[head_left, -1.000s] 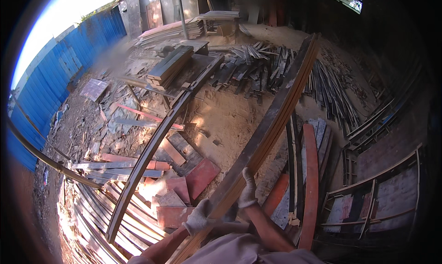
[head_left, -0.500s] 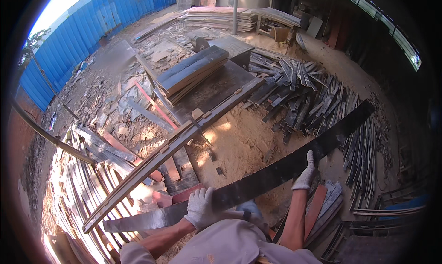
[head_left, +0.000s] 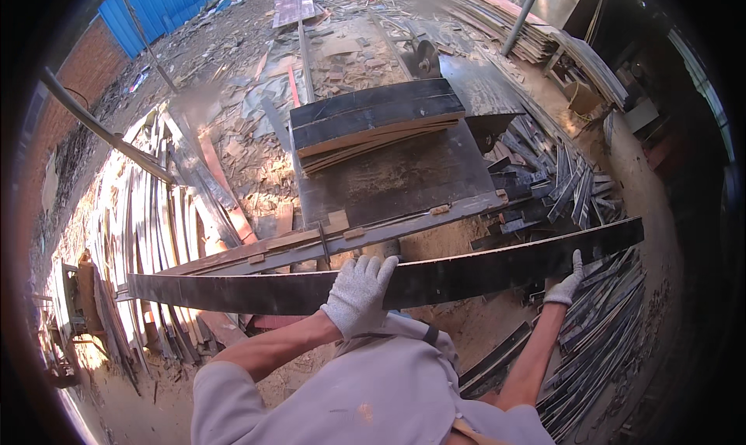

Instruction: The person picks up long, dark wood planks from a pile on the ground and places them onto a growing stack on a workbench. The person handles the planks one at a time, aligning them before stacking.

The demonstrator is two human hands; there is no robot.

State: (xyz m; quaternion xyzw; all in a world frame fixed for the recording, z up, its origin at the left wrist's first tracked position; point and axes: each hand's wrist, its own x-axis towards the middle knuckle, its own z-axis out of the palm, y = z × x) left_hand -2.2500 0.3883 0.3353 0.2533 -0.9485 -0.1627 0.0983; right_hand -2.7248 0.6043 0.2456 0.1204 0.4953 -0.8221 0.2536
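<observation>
A long black-faced board [head_left: 458, 278] with a pale upper edge spans the view in front of me, nearly level. My left hand [head_left: 359, 293], in a light grey work glove, is closed over its upper edge left of the middle. Near its right end my right hand [head_left: 566, 282], gloved too, grips from below with the thumb up against the black face. Just beyond the board, a wooden rail [head_left: 404, 226] with small blocks on it runs along the near side of a dark work table [head_left: 381, 173]. A stack of black-faced boards [head_left: 381, 117] lies on the table.
Long pale strips [head_left: 148, 235] are heaped at the left. Dark offcuts [head_left: 598, 328] pile up at the right. Sawdust [head_left: 443, 317] covers ground near me. A pole [head_left: 105, 130] slants in at the left; sheet stacks [head_left: 497, 22] lie far right.
The view has turned right, bringing the table square ahead. The board in my hands has swung from a steep slant to almost level, now close alongside the rail.
</observation>
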